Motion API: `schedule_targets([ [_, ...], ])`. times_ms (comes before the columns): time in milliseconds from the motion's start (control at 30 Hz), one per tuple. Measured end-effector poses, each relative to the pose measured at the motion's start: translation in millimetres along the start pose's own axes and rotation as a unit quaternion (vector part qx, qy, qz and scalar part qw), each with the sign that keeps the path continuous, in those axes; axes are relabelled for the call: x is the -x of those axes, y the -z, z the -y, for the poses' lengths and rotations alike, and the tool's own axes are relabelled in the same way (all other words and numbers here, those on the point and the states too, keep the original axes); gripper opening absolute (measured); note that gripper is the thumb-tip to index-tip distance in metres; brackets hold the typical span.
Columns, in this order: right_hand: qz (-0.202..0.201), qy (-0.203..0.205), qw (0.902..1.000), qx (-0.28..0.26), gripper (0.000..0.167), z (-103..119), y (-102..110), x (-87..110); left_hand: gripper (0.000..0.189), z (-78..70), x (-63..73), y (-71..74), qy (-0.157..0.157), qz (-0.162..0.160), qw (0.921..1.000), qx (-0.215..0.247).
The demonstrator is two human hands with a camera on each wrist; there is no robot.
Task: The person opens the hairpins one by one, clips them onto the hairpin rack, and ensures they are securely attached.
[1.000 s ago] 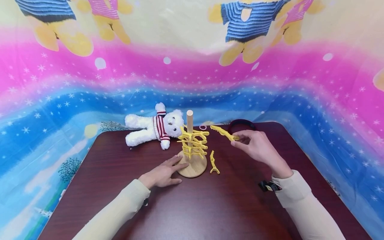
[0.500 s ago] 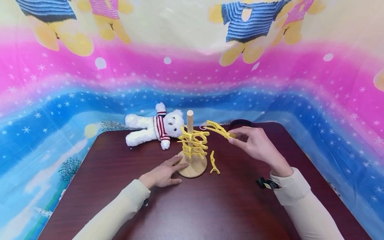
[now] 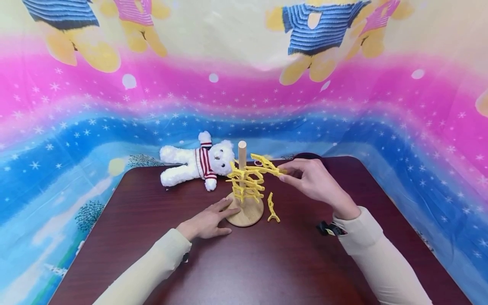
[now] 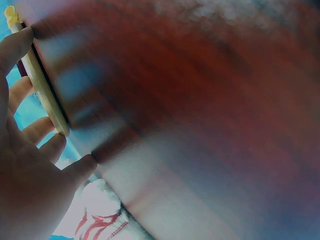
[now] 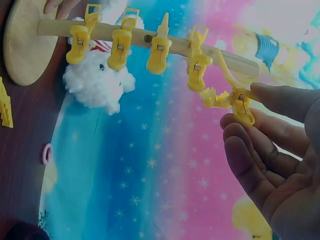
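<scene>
My right hand [image 3: 314, 182] pinches the tail end of a yellow alligator hair clip [image 5: 241, 100] between thumb and fingers. In the right wrist view its jaws are spread apart, close to the upper part of a wooden post [image 3: 242, 153]; whether they touch it I cannot tell. Several matching yellow clips [image 5: 120, 47] are clamped along the post, one above another. My left hand [image 3: 206, 219] rests with outstretched fingers on the post's round base [image 3: 250, 217]. One loose yellow clip [image 3: 272, 208] lies on the table, right of the base.
A white plush bear [image 3: 183, 156] in a striped sweater lies behind the post on the left. On the far side are a small pink ring [image 5: 47, 154] and a dark band [image 3: 309, 156] partly behind my right hand. A printed cloth hangs around the brown table [image 3: 267, 262].
My right hand has moved left toward the post with the clip, and the clip's jaws have been squeezed apart. The left hand has stayed on the base.
</scene>
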State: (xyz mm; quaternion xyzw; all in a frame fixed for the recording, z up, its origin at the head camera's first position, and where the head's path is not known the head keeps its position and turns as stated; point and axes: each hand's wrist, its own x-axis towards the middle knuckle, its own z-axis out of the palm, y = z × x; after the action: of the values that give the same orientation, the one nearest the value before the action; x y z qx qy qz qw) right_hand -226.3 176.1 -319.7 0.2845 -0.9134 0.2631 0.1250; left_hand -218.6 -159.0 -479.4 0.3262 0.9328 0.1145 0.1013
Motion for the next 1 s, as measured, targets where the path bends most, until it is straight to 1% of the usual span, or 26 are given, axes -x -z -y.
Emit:
schedule_targets([
  [200,0.006,0.001,1.0000,-0.007,0.025,7.6,-3.4,-6.3,0.069,0.8,-0.7,-1.6,-0.001,0.000,1.0000,-0.005],
  [400,0.003,0.015,0.9999,-0.002,0.023,13.1,-7.5,-12.5,0.068,0.1,-0.7,-2.0,-0.006,-0.004,1.0000,-0.002],
  [600,0.002,0.026,0.9997,0.001,0.021,16.7,-11.3,-20.2,0.068,-0.2,-0.4,-1.1,-0.003,0.002,1.0000,-0.002],
  [867,-0.005,0.045,0.9990,0.000,0.024,22.5,-13.7,-27.7,0.068,0.9,-0.2,-0.4,0.000,0.000,1.0000,-0.001],
  [1000,-0.002,0.048,0.9989,-0.002,0.024,23.7,-16.0,-31.1,0.069,1.2,0.0,0.1,0.003,0.004,1.0000,-0.002],
])
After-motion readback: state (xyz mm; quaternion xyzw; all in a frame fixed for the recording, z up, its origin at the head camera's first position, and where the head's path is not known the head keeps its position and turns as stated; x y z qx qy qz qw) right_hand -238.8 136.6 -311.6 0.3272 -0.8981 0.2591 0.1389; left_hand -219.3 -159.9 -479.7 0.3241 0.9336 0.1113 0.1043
